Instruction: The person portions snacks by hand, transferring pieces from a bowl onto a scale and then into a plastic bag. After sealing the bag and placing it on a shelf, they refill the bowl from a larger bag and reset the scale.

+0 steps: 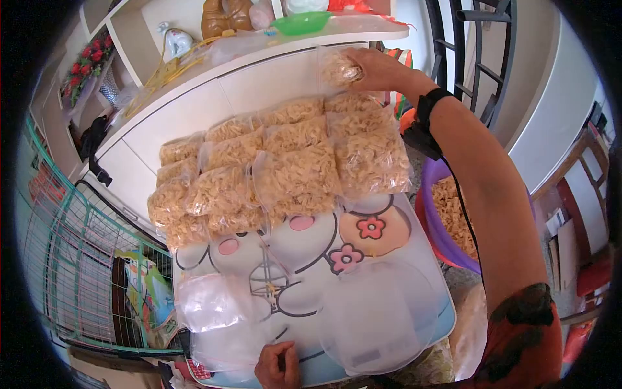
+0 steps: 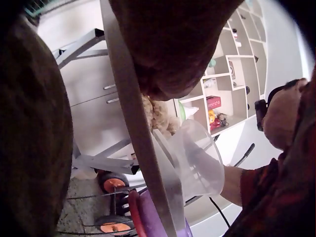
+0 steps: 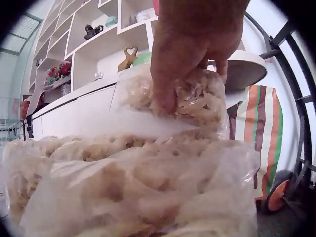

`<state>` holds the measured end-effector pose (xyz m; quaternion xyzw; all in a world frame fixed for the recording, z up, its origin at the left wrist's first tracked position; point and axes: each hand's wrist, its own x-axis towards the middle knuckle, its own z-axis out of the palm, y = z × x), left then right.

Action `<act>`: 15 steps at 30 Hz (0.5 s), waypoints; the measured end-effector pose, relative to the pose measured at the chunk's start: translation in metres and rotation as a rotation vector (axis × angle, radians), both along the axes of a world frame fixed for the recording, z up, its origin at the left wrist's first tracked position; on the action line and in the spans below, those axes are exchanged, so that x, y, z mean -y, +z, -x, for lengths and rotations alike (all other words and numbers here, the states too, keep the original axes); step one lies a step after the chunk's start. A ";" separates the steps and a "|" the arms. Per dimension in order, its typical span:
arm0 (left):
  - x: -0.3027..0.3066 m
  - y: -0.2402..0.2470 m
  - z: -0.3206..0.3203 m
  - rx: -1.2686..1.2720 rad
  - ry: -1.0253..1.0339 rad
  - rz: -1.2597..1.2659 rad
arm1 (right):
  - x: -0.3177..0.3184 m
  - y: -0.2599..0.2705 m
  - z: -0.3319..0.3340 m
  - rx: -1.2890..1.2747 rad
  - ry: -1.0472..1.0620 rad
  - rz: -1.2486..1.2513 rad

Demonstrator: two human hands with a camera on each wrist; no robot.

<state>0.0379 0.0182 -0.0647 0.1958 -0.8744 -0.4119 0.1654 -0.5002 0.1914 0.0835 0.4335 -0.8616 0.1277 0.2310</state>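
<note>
At the far right corner of the rows, my right hand (image 1: 376, 68) grips a clear plastic bag (image 1: 338, 68) filled with pale tan, flaky pieces. In the right wrist view, the fingers press into this bag (image 3: 200, 101) just behind other filled bags (image 3: 143, 192). Several similar filled bags (image 1: 295, 168) stand stacked in rows across the table's far half. My left hand (image 1: 278, 364) rests at the table's near edge, fingers loosely curled, holding nothing. Flat clear bags (image 1: 214, 301) lie left of it, and a translucent plastic tub (image 1: 379, 318) stands to its right.
A cartoon-printed table (image 1: 363, 236) bears the bags. Right of it, a purple basin (image 1: 433, 223) holds more tan pieces (image 1: 450, 204). A white cabinet (image 1: 259, 78) stands behind, a green wire cage (image 1: 84, 259) on the left, and a striped bag (image 3: 259, 133) at the back right.
</note>
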 end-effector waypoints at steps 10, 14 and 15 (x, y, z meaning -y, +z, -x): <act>0.001 -0.002 0.000 -0.007 0.000 -0.029 | 0.017 -0.017 0.016 -0.082 -0.092 -0.165; 0.001 -0.001 0.001 -0.021 -0.002 -0.021 | 0.018 -0.028 0.019 -0.143 -0.102 -0.124; 0.001 -0.001 0.001 -0.022 -0.003 -0.021 | 0.018 -0.032 0.023 -0.152 -0.089 -0.106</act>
